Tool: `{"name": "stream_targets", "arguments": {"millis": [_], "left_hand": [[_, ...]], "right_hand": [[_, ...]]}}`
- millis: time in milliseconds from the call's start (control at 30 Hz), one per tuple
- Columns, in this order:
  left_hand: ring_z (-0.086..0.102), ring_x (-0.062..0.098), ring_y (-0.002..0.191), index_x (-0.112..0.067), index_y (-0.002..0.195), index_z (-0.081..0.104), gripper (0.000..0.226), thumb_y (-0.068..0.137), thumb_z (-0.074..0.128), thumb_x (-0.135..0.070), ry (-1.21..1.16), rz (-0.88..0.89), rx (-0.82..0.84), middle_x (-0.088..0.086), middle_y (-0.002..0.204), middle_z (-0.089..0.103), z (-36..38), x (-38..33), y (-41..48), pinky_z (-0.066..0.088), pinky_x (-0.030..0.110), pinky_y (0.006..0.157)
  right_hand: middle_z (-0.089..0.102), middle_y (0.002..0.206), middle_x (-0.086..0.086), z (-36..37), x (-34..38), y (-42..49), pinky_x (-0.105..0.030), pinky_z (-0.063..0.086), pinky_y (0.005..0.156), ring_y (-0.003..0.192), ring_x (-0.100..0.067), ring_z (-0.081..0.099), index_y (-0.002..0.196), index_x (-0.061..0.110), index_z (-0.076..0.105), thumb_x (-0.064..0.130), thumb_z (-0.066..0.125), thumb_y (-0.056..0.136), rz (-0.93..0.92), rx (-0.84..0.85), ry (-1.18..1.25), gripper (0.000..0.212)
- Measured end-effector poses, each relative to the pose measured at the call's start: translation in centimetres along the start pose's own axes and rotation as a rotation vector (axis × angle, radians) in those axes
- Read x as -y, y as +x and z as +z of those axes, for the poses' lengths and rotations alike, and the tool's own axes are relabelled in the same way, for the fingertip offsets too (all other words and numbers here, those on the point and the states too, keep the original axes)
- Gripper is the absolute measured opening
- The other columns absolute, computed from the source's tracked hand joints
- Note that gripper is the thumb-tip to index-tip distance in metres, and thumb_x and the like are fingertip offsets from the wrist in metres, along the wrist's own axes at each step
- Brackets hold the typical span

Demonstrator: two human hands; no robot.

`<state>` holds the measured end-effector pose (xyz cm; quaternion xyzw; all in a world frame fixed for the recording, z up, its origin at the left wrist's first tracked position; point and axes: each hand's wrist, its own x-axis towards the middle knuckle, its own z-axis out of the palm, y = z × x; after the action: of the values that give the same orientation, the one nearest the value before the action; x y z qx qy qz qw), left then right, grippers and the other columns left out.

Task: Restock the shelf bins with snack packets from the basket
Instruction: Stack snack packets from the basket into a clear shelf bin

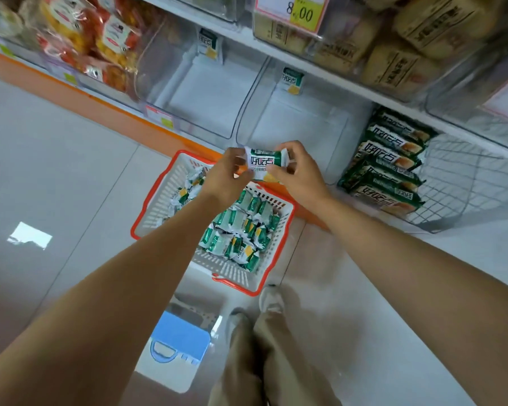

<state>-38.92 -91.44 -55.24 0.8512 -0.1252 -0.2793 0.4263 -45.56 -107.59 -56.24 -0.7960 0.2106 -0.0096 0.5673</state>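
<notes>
**Item: snack packet [263, 163].** White wrapper with a green band and dark characters. It is held in the air above the far rim of the basket and in front of the lower shelf bins. The long axis is laid across the view, left to right and roughly level. The printed face is turned up toward the camera. The green band is seen toward its right end.

**Grips.** The packet's left end is pinched by the left hand [228, 178], its grip closed on the wrapper. The right end is pinched likewise by the right hand [299, 174], with fingers curled over the top edge.

**Basket [163, 200].** White slotted plastic with a red rim, set on the floor against the orange shelf base. It is partly filled with loose matching packets [241, 230], heaped mostly at its right side.

**Left clear bin [206, 95].** One packet [208, 43] is stood upright at its back wall.

**Right clear bin [302, 124].** One packet [292, 80] is stood upright at its back wall.

**Wire rack [464, 183].** Placed to the right of the bins. Long dark-green biscuit packs [387, 168] are stacked at its left side.

**Upper shelf.** Brown wrapped cakes [393, 63] are stored in clear bins behind a yellow price tag [304, 11].

**Floor.** A blue-topped stool [179, 336] is seen near the person's shoes.
</notes>
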Motion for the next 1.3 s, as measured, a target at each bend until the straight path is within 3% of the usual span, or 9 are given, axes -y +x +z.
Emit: {"name": "stream_targets", "arguments": {"millis": [67, 133, 233, 333, 567, 733, 867, 967, 1300], "left_hand": [[0.044, 0.024, 0.133, -0.013, 0.147, 0.036, 0.055, 0.097, 0.058, -0.022, 0.237, 0.059, -0.006, 0.007, 0.146, 0.046, 0.1, -0.1, 1.5, 0.038, 0.037, 0.109], [0.025, 0.027, 0.146, -0.012, 0.153, 0.025, 0.065, 0.096, 0.057, -0.021, 0.504, 0.108, 0.001, 0.010, 0.159, 0.028, 0.1, 0.0, 2.8, 0.024, 0.040, 0.118], [-0.003, 0.024, 0.152, -0.014, 0.158, 0.003, 0.078, 0.099, 0.052, -0.028, 0.762, 0.061, 0.051, 0.007, 0.165, -0.002, -0.1, 0.4, 4.5, 0.001, 0.039, 0.121], [-0.011, 0.025, 0.151, -0.014, 0.157, -0.008, 0.082, 0.100, 0.049, -0.031, 0.852, 0.016, 0.106, 0.009, 0.164, -0.012, -0.5, 0.7, 5.5, -0.006, 0.039, 0.120], [-0.008, 0.026, 0.151, -0.007, 0.154, -0.013, 0.080, 0.102, 0.042, -0.031, 0.978, 0.004, 0.144, 0.011, 0.164, -0.008, -0.1, 0.3, 6.2, -0.004, 0.040, 0.122], [0.005, 0.025, 0.152, -0.006, 0.156, 0.006, 0.074, 0.098, 0.049, -0.021, 0.880, 0.099, -0.002, 0.011, 0.164, 0.007, -0.6, 0.5, 6.7, 0.003, 0.040, 0.123], [0.019, 0.031, 0.149, -0.002, 0.153, 0.024, 0.066, 0.096, 0.051, -0.022, 0.788, 0.339, -0.077, 0.015, 0.162, 0.017, -1.5, 1.0, 8.4, 0.019, 0.045, 0.121], [0.023, 0.033, 0.147, -0.002, 0.153, 0.025, 0.066, 0.097, 0.040, -0.033, 0.785, 0.508, -0.049, 0.015, 0.161, 0.019, -2.2, 1.5, 10.7, 0.023, 0.048, 0.119], [0.031, 0.033, 0.144, -0.001, 0.148, 0.036, 0.063, 0.100, 0.037, -0.040, 0.723, 0.911, -0.028, 0.017, 0.157, 0.032, -3.4, 3.0, 18.7, 0.027, 0.048, 0.116]], "right_hand": [[0.065, 0.102, -0.011, -0.6, -0.7, 1.2, -0.037, 0.053, 0.065, 0.086, -0.029, 0.066, 0.109, 0.018, 0.048, 0.016, 0.069, 0.089, 0.013, -0.078, -0.030, 0.029], [0.064, 0.102, -0.011, -0.9, -1.5, 2.3, -0.041, 0.053, 0.065, 0.086, -0.030, 0.066, 0.107, 0.023, 0.045, 0.017, 0.068, 0.089, 0.033, -0.106, -0.047, 0.029], [0.063, 0.101, -0.013, -1.0, -2.8, 3.6, -0.036, 0.046, 0.060, 0.076, -0.025, 0.061, 0.108, 0.021, 0.044, 0.017, 0.066, 0.091, 0.050, -0.059, -0.050, 0.028], [0.064, 0.094, -0.014, -0.9, -4.0, 4.5, -0.034, 0.045, 0.057, 0.070, -0.024, 0.059, 0.112, 0.017, 0.045, 0.020, 0.065, 0.092, 0.059, -0.029, -0.086, 0.029], [0.067, 0.099, -0.018, -1.1, -4.4, 6.2, -0.054, 0.056, 0.066, 0.081, -0.033, 0.068, 0.106, 0.033, 0.039, 0.038, 0.061, 0.092, 0.058, 0.072, -0.134, 0.027], [0.065, 0.098, -0.025, -1.2, -4.4, 7.1, -0.055, 0.053, 0.064, 0.080, -0.037, 0.066, 0.107, 0.030, 0.040, 0.035, 0.061, 0.093, 0.034, 0.079, -0.117, 0.026], [0.065, 0.101, -0.019, -1.3, -4.0, 8.4, -0.041, 0.050, 0.063, 0.072, -0.022, 0.060, 0.113, 0.013, 0.045, 0.023, 0.063, 0.094, 0.015, -0.002, -0.104, 0.029], [0.064, 0.101, -0.017, -1.0, -4.2, 9.9, -0.047, 0.053, 0.067, 0.083, -0.027, 0.064, 0.110, 0.014, 0.048, 0.020, 0.067, 0.091, -0.019, -0.132, -0.135, 0.028], [0.052, 0.087, -0.007, -0.8, -6.4, 17.1, -0.029, 0.032, 0.062, 0.076, -0.020, 0.045, 0.113, 0.001, 0.054, 0.013, 0.073, 0.084, 0.024, -0.478, -0.186, 0.037]]}}
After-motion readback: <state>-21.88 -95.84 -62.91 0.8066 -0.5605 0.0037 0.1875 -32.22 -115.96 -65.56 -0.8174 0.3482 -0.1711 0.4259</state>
